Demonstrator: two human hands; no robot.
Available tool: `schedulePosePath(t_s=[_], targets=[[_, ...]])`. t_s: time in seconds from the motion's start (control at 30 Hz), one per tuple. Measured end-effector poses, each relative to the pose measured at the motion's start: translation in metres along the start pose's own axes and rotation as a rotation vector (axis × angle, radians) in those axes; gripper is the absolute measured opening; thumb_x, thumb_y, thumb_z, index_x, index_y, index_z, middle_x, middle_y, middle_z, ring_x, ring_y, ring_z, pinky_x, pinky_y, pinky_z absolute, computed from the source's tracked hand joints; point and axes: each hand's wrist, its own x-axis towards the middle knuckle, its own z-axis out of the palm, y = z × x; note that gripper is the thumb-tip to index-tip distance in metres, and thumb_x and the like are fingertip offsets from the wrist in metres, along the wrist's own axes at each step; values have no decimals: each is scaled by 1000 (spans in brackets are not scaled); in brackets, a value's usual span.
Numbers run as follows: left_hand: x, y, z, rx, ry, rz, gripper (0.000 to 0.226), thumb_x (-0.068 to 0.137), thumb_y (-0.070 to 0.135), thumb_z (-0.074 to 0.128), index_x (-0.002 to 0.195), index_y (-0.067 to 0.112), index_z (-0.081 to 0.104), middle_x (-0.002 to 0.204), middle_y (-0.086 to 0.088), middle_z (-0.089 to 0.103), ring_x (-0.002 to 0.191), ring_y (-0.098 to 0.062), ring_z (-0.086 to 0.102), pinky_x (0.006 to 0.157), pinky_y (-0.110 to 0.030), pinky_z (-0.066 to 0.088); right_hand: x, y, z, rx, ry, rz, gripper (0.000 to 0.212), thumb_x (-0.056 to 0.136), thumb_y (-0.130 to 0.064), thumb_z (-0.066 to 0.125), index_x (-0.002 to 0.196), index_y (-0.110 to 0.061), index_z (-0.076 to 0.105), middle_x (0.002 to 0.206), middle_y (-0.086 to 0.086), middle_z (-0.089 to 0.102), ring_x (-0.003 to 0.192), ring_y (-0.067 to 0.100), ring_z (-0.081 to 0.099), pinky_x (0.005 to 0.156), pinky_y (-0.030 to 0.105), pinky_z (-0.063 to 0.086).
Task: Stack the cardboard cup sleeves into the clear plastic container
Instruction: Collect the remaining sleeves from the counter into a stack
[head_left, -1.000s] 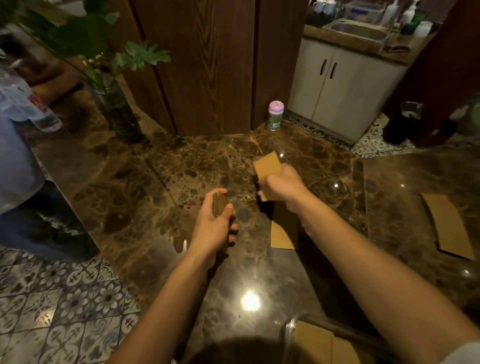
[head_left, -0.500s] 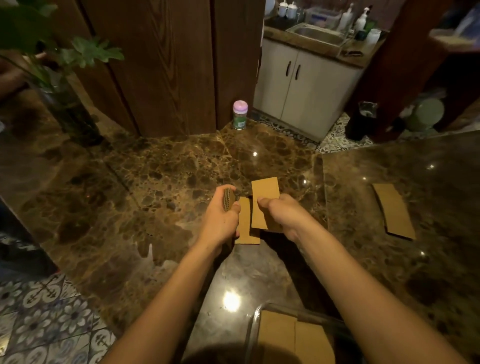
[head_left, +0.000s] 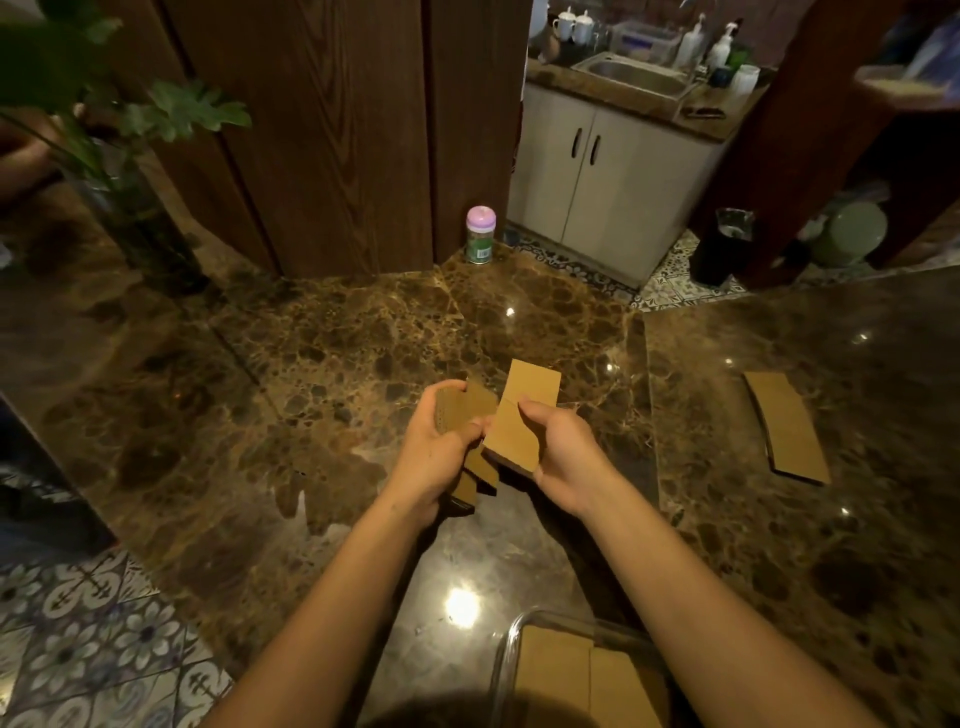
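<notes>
Gripping flat corrugated cardboard sleeves (head_left: 524, 415) (tan, curved-edged), left hand (head_left: 441, 457) and right hand (head_left: 566, 457) fingers closed around small stacks.

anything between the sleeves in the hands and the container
Nothing visible. The left hand and right hand hold sleeves above bare counter; the container sits nearer, open-topped, with sleeves already inside.

Both hands up close together, each gripping cardboard.

L hand (head_left: 434, 457) curled w/ fingers wrapped over the top of a small stack of sleeves (head_left: 470, 441), thumb across the front. R hand (head_left: 566, 457) pinches one sleeve (head_left: 524, 421) btwn thumb and fingers, held nearly upright. Both forearms bare, reaching fwd from bottom of view, wrists angled inward toward each other.
</notes>
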Motion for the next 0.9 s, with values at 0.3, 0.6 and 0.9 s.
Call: schedulePosePath(t_s=[0.3,0.6,0.9], targets=[[-10,4,-12,-288,-102,-12,55,90,-5,69,129,35,62,125,-14,67,104,-30,70,71,-40,61,-10,-5,-11,-218,-59,-113,24,109,-16,50,125,-14,68,110,8,78,98,22,74,78,35,59],[-31,31,25,-399,-299,-30,42,106,23,53,140,47,53,127,-8,71,103,-22,72,77,-34,60,-37,9,-16,-769,-114,-523,57,98,-65,47,151,-46,39,142,-8,59,128,12,59,111,45,49],[-57,42,52,-278,-430,-147,34,97,53,55,124,34,61,100,-12,67,72,-20,65,61,-35,54,-84,-11,-65,-1107,-208,-800,112,64,-60,90,152,-47,22,170,-23,5,140,-27,14,102,-7,20]])
